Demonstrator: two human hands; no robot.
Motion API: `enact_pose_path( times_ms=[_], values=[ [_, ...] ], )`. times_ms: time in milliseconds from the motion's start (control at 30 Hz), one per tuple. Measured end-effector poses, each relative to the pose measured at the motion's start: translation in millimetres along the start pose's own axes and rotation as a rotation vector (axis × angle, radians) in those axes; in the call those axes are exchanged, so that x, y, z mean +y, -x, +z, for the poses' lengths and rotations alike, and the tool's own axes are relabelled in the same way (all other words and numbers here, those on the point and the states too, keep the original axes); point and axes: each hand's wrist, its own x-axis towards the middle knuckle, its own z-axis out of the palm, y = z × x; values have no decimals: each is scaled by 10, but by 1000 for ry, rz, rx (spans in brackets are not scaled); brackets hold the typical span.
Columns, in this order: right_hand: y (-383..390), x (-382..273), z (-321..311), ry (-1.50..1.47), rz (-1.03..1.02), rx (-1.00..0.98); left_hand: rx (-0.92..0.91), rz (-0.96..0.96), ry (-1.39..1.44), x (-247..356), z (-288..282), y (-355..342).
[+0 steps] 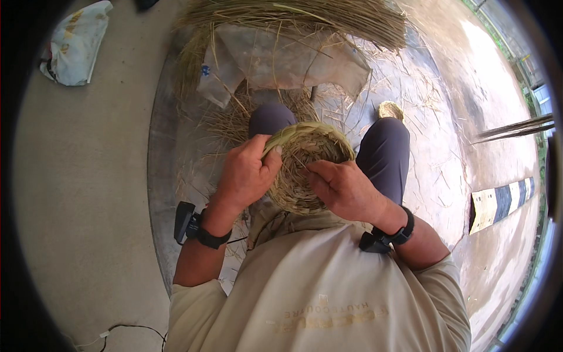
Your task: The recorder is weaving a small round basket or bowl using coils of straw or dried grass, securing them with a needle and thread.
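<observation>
A half-woven grass basket (pixel 305 167) sits in the seated person's lap between the knees, tilted so its open bowl faces up for working; the left hand (pixel 246 173) clamps the rim with thumb over the edge to steady it. The right hand (pixel 343 188) rests fingers inside, pressing strands; loose dried grass (pixel 293 17) lies ahead within reach.

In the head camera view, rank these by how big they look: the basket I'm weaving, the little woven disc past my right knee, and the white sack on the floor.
1. White sack
2. Basket, about the same; it's closer to the camera, so unsure.
3. Woven disc, clearly smallest.
</observation>
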Motion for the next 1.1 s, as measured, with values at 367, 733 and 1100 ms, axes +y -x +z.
enact_pose_path(
  times_ms=[367, 733, 1100],
  values=[
    [30, 15, 8, 99, -65, 5, -9, -12, 2, 25, 25, -20],
    [-285, 96, 129, -105, -45, 104, 64, 79, -100, 105, 134, 28],
    [-290, 73, 63, -91, 26, 6, 6, 215, -266, 39, 40, -81]
  ],
)
